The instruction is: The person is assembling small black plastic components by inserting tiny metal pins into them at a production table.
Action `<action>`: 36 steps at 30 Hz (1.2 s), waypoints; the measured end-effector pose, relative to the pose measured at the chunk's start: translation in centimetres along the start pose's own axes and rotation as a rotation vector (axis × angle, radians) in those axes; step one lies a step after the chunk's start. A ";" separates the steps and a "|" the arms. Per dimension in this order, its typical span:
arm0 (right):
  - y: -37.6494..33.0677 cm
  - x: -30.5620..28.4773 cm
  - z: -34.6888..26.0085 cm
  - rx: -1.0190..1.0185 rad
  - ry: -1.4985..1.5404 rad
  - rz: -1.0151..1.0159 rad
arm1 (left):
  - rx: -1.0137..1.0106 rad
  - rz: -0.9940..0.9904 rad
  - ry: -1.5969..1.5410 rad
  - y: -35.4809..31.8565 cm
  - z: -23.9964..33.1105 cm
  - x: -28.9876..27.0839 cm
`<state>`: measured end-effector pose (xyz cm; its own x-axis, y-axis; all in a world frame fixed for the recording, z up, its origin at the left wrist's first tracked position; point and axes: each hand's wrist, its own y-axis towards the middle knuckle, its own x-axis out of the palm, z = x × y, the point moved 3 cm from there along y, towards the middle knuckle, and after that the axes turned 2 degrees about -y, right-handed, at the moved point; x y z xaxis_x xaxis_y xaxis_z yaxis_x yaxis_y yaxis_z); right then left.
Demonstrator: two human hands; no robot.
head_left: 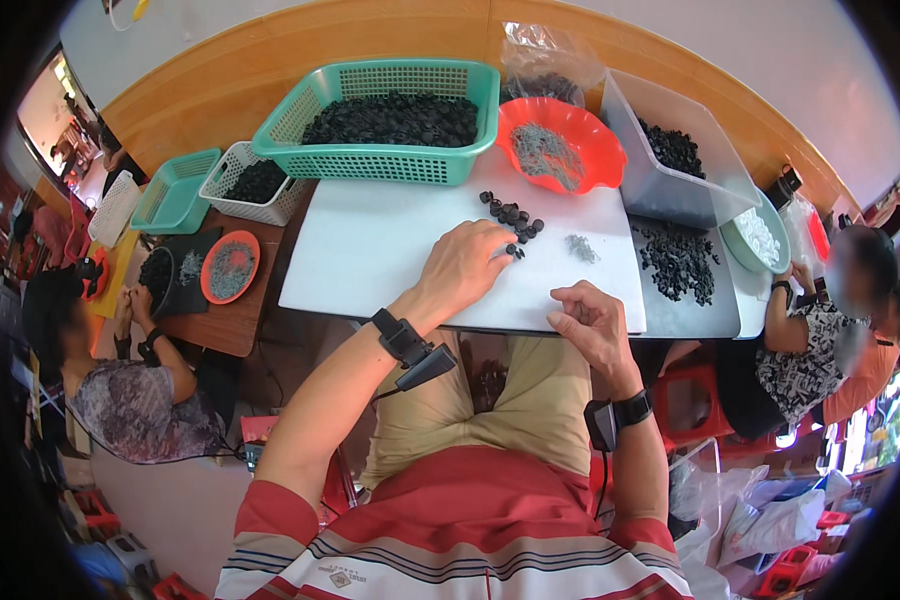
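1. Hard to make out: the small black parts [511, 214] are too tiny to give an exact shape; they read as short round rings or caps. The little grey heap [581, 248] beside them is a blur of thin bits. The view bends at the rim, and its edge is black.
2. Left hand [463, 266]: palm down on the white board [370, 250], fingers slightly spread and curled. Fingertips touch one black piece [514, 250] at the near end of the cluster; whether it is pinched, I cannot tell. A black strap device sits on the wrist.
3. Right hand [590, 318]: at the near edge of the board, fingers curled in together toward the thumb. What it holds, if anything, is hidden. A black wrist device shows here too.
4. Materials, left to right: a small green basket [173, 192], a white basket [232, 172] of black parts, a big green mesh basket [475, 100] heaped with black parts, a glossy orange bowl [602, 150] of grey bits, a clear plastic bin [660, 185] with more black parts, and a grey tray [670, 315] strewn with them.
5. Surface: smooth, matte white board on a brown wooden table [220, 325].
6. Room: curved wooden wall panel behind; one seated person at far left, another at far right, each at a similar station.
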<state>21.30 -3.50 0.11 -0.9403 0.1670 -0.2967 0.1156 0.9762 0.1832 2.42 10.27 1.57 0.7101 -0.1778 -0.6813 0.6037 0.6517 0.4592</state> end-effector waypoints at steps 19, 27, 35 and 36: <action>-0.1 0.0 0.3 -0.013 0.025 -0.021 | -0.104 -0.009 -0.070 0.6 -0.3 1.0; 0.1 -1.7 -0.6 -0.120 -0.044 0.110 | -0.183 0.020 -0.134 0.8 0.4 0.9; 3.7 -7.3 0.9 -0.186 -0.659 0.259 | -0.197 0.042 -0.077 0.8 0.9 0.9; 4.0 -7.4 1.0 -0.138 -0.673 0.235 | -0.198 0.044 -0.069 0.8 0.9 1.0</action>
<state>29.02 -0.70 2.10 -0.4893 0.4624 -0.7394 0.2075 0.8852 0.4163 3.94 9.97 1.80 0.7615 -0.1917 -0.6192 0.4936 0.7907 0.3622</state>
